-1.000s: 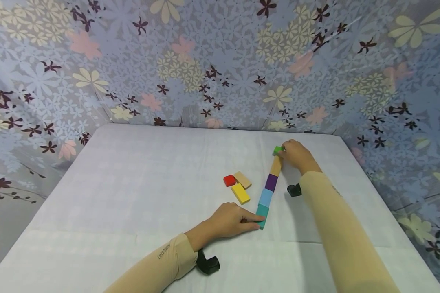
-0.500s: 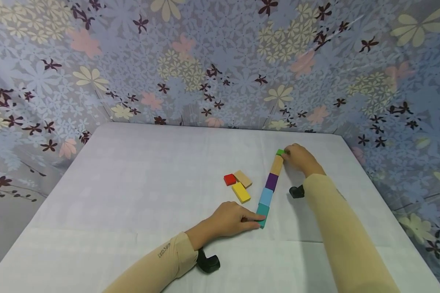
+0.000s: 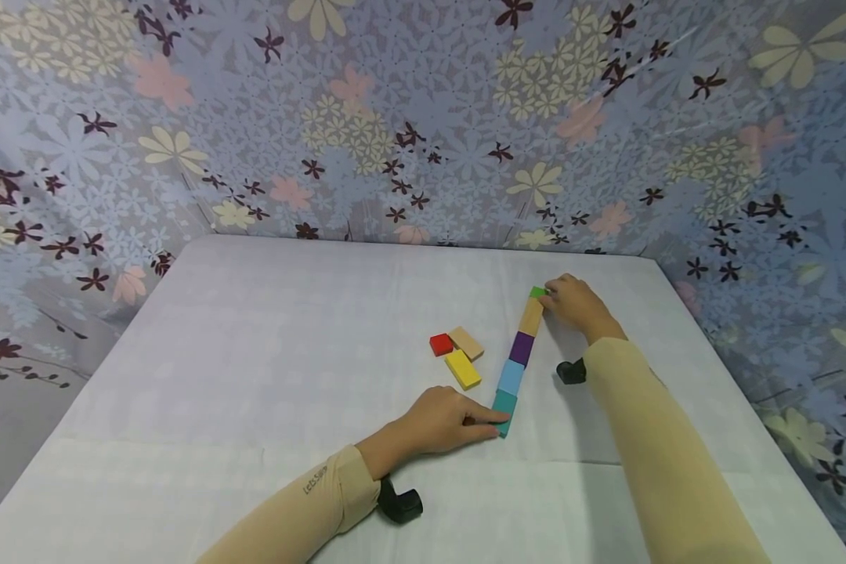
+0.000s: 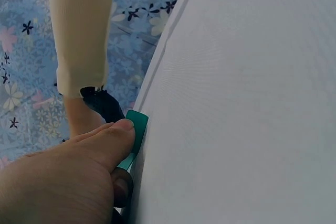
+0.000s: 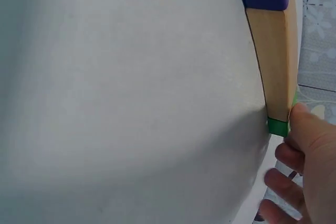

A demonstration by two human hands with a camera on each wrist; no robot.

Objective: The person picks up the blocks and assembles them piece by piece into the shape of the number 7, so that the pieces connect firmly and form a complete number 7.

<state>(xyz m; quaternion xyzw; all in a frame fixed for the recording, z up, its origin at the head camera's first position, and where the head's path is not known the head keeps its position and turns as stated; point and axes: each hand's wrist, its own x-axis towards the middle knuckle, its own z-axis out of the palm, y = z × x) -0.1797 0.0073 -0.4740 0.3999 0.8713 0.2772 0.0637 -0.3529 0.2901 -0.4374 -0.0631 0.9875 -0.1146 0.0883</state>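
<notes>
Left hand (image 3: 437, 421) pinches the teal rectangular block (image 3: 505, 401) at the row's near end; right hand (image 3: 580, 304) — well apart — pinches the small green block (image 3: 538, 291) at its far end. Between, on the white-covered counter (image 3: 289, 337): light-blue block (image 3: 511, 377), purple block (image 3: 522, 348), tan wooden block (image 3: 531, 317).

High head view faces down the bench (image 3: 268, 337) toward its far edge; close-up, the left wrist view shares the teal block (image 3: 506, 401), the right wrist view the green block (image 3: 537, 291).
</notes>
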